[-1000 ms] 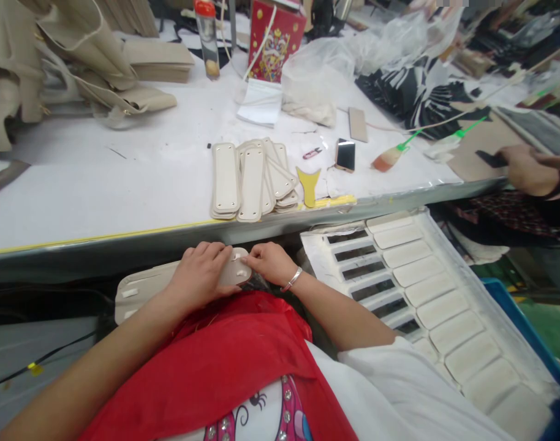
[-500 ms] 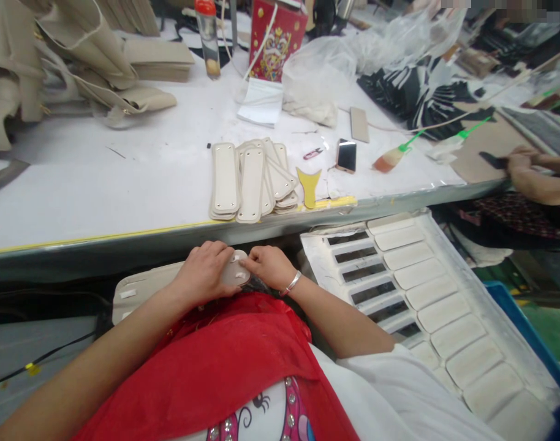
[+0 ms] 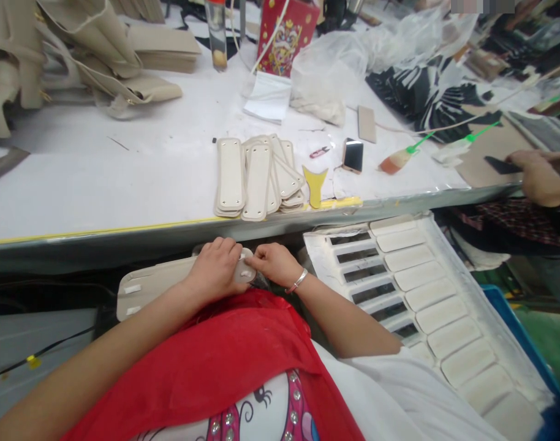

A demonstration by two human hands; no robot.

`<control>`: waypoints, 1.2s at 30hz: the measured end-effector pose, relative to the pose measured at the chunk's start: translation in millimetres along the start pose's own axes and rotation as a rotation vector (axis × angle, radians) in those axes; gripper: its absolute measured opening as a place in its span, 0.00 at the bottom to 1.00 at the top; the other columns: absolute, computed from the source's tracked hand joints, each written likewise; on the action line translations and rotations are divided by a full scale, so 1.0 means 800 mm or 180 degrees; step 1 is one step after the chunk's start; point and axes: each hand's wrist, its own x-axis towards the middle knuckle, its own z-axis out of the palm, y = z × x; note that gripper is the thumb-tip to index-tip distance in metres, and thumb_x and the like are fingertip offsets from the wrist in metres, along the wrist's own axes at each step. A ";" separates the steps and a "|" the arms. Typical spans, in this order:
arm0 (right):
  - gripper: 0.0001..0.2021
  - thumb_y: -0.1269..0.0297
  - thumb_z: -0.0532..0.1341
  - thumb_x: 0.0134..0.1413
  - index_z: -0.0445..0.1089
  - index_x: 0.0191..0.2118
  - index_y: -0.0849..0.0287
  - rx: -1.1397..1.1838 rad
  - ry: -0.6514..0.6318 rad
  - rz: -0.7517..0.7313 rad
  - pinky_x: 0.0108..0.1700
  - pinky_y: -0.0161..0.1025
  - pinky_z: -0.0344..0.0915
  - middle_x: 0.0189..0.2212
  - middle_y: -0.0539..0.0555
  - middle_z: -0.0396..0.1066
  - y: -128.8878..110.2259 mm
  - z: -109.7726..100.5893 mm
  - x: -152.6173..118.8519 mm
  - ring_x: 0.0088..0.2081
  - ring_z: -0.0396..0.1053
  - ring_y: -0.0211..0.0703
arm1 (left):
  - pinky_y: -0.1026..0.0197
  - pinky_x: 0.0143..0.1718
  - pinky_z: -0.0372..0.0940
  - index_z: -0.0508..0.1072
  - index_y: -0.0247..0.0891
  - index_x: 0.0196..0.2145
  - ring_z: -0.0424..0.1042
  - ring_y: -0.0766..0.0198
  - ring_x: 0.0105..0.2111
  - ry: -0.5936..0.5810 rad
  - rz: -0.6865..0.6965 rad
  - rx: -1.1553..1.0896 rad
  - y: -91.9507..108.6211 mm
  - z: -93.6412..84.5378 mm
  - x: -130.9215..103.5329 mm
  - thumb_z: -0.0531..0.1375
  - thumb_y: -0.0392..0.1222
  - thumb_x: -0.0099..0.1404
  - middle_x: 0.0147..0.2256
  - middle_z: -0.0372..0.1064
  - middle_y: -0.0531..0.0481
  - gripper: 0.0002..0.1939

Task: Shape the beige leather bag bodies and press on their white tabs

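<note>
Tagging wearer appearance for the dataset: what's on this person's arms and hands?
Both forearms are bare, no gloves. The right hand has a silver bangle at the wrist and a white short sleeve above. The left hand shows no jewellery and no sleeve.

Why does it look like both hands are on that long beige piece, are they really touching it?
Touching. The head view shows the left hand pressed flat on the beige piece, and the right hand pinching its rounded end.

one head-worn view looks forward and steeply down from the person's own chest height. it sits close over the lap, with the tabletop (image 3: 124, 177) edge just beyond and farther clutter receding upward.
</note>
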 end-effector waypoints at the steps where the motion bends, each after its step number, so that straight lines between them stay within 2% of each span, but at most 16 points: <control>1: 0.15 0.56 0.60 0.52 0.70 0.22 0.63 0.0037 -0.0007 0.0006 0.25 0.32 0.45 0.18 0.48 0.66 0.001 0.000 0.000 0.22 0.55 0.30 | 0.51 0.38 0.59 0.68 0.33 0.39 0.62 0.49 0.39 -0.0009 0.0017 -0.0005 -0.002 0.001 0.001 0.60 0.55 0.47 0.39 0.64 0.40 0.26; 6: 0.16 0.55 0.59 0.51 0.71 0.22 0.63 0.0145 0.0020 0.0112 0.25 0.32 0.45 0.18 0.48 0.66 0.003 0.004 -0.001 0.22 0.56 0.30 | 0.52 0.38 0.58 0.68 0.34 0.39 0.62 0.49 0.39 -0.0154 0.0005 -0.0029 -0.007 0.000 0.003 0.61 0.56 0.45 0.39 0.64 0.40 0.28; 12: 0.16 0.55 0.59 0.51 0.71 0.22 0.63 0.0012 0.0091 0.0134 0.25 0.32 0.45 0.18 0.48 0.66 -0.001 0.004 -0.001 0.21 0.55 0.30 | 0.52 0.40 0.58 0.68 0.35 0.41 0.63 0.49 0.41 -0.0182 -0.0058 -0.0134 -0.002 0.000 0.002 0.61 0.59 0.46 0.41 0.66 0.40 0.30; 14: 0.17 0.55 0.59 0.51 0.71 0.22 0.63 -0.0002 0.0073 0.0163 0.24 0.32 0.45 0.17 0.49 0.65 -0.003 0.002 0.000 0.21 0.55 0.31 | 0.51 0.45 0.58 0.67 0.35 0.46 0.63 0.48 0.44 -0.0164 -0.0052 -0.0291 -0.012 -0.001 -0.006 0.62 0.62 0.45 0.45 0.65 0.39 0.36; 16: 0.17 0.55 0.59 0.51 0.71 0.22 0.63 -0.0009 0.0052 0.0180 0.24 0.32 0.45 0.17 0.49 0.65 -0.004 0.001 0.001 0.21 0.55 0.31 | 0.51 0.50 0.56 0.61 0.35 0.54 0.62 0.47 0.49 -0.0046 -0.0143 -0.0538 -0.037 -0.004 -0.020 0.61 0.64 0.45 0.51 0.62 0.38 0.44; 18: 0.17 0.55 0.58 0.52 0.70 0.21 0.62 -0.0009 0.0016 0.0188 0.24 0.32 0.46 0.17 0.49 0.66 -0.005 0.001 0.002 0.21 0.56 0.31 | 0.51 0.52 0.55 0.57 0.35 0.58 0.61 0.49 0.52 0.0211 -0.0554 -0.0873 -0.077 -0.008 -0.045 0.59 0.65 0.48 0.54 0.61 0.39 0.45; 19: 0.17 0.55 0.57 0.52 0.70 0.21 0.62 -0.0011 -0.0004 0.0183 0.24 0.32 0.46 0.17 0.49 0.66 -0.005 0.001 0.002 0.20 0.57 0.31 | 0.52 0.52 0.56 0.57 0.35 0.57 0.62 0.50 0.51 0.0383 -0.0924 -0.1077 -0.100 -0.010 -0.061 0.58 0.64 0.50 0.52 0.62 0.40 0.43; 22: 0.19 0.52 0.56 0.53 0.68 0.20 0.61 -0.0008 -0.0055 0.0142 0.24 0.32 0.48 0.17 0.50 0.66 -0.004 0.003 0.004 0.20 0.58 0.33 | 0.58 0.45 0.62 0.66 0.35 0.48 0.68 0.56 0.41 0.1002 -0.2426 -0.1696 -0.162 -0.013 -0.123 0.55 0.63 0.55 0.42 0.70 0.45 0.32; 24: 0.21 0.49 0.54 0.53 0.66 0.21 0.61 0.0050 -0.0094 0.0157 0.23 0.32 0.49 0.17 0.50 0.65 -0.002 0.006 0.007 0.19 0.58 0.34 | 0.62 0.37 0.63 0.70 0.36 0.39 0.69 0.60 0.34 0.1247 -0.3142 -0.2036 -0.184 -0.009 -0.164 0.55 0.62 0.55 0.34 0.71 0.49 0.26; 26: 0.22 0.47 0.54 0.53 0.66 0.21 0.60 0.0114 -0.0158 0.0206 0.22 0.32 0.49 0.16 0.49 0.64 0.000 0.008 0.009 0.19 0.58 0.34 | 0.64 0.30 0.61 0.70 0.36 0.31 0.66 0.64 0.29 0.1160 -0.3317 -0.2440 -0.187 0.000 -0.194 0.55 0.62 0.55 0.26 0.68 0.52 0.24; 28: 0.22 0.45 0.53 0.53 0.65 0.22 0.60 0.0165 -0.0213 0.0259 0.21 0.32 0.50 0.15 0.49 0.63 -0.001 0.010 0.010 0.18 0.58 0.34 | 0.66 0.25 0.57 0.69 0.36 0.27 0.62 0.66 0.24 0.0835 -0.3175 -0.2952 -0.178 0.011 -0.209 0.56 0.62 0.54 0.22 0.63 0.55 0.23; 31: 0.23 0.44 0.53 0.51 0.64 0.21 0.59 0.0198 -0.0228 0.0328 0.21 0.32 0.50 0.14 0.48 0.60 -0.005 0.010 0.008 0.17 0.57 0.34 | 0.67 0.21 0.53 0.69 0.36 0.25 0.59 0.69 0.21 0.0523 -0.2969 -0.3458 -0.159 0.022 -0.216 0.58 0.60 0.53 0.20 0.61 0.56 0.21; 36: 0.22 0.44 0.54 0.51 0.64 0.20 0.58 0.0290 -0.0181 0.0453 0.20 0.33 0.50 0.13 0.47 0.59 -0.015 0.010 0.005 0.17 0.55 0.34 | 0.67 0.22 0.53 0.70 0.36 0.25 0.59 0.69 0.22 0.0493 -0.2921 -0.3556 -0.150 0.026 -0.222 0.60 0.56 0.52 0.21 0.63 0.56 0.18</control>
